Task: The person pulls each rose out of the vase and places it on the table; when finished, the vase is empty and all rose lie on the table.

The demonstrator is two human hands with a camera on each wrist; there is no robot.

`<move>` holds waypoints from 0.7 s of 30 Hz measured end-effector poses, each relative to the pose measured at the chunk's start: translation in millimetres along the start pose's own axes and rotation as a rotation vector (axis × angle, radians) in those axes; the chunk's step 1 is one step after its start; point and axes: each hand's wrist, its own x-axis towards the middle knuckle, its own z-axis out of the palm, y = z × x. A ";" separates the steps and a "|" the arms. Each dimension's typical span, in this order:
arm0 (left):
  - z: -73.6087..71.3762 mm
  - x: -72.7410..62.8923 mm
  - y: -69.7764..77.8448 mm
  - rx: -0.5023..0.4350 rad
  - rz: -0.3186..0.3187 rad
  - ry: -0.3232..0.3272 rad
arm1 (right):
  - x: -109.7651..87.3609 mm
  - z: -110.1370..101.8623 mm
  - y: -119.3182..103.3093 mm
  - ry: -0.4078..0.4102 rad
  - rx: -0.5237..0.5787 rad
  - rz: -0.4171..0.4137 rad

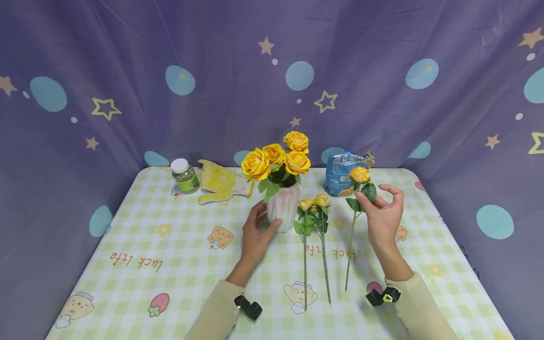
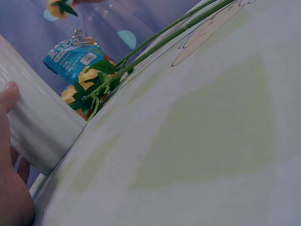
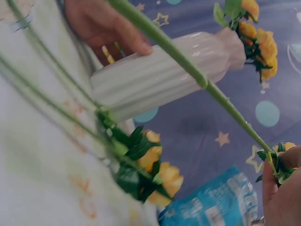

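A ribbed white-pink vase [image 1: 283,210] stands upright on the table with several yellow roses [image 1: 256,164] in it. My left hand [image 1: 255,236] grips its lower left side, thumb across the front; in the left wrist view the thumb presses the vase wall [image 2: 44,113]. To the right, my right hand [image 1: 384,224] pinches a single yellow rose [image 1: 360,174] just below its bloom. Its long green stem [image 3: 207,84] slants down toward the table in the head view. Between the vase and this rose, two more yellow roses [image 1: 321,200] lie with stems toward me.
Behind the held rose stands a blue bag [image 1: 338,174] closed with a metal clip [image 2: 79,37]. At the back left are a white-lidded jar [image 1: 185,177] and a yellow-and-white glove [image 1: 218,182]. A checked cloth [image 1: 191,293] covers the table; a purple curtain [image 1: 238,94] hangs behind.
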 end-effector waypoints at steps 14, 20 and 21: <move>-0.2 0.4 1.3 -0.016 -0.010 0.000 | 3.6 -23.2 37.4 -0.105 -0.432 0.208; -0.6 0.0 3.1 -0.002 0.009 0.000 | 5.7 -27.1 53.8 -0.143 -0.535 0.291; -0.7 -0.1 3.4 0.001 0.008 -0.001 | 5.5 -27.4 56.2 -0.147 -0.542 0.301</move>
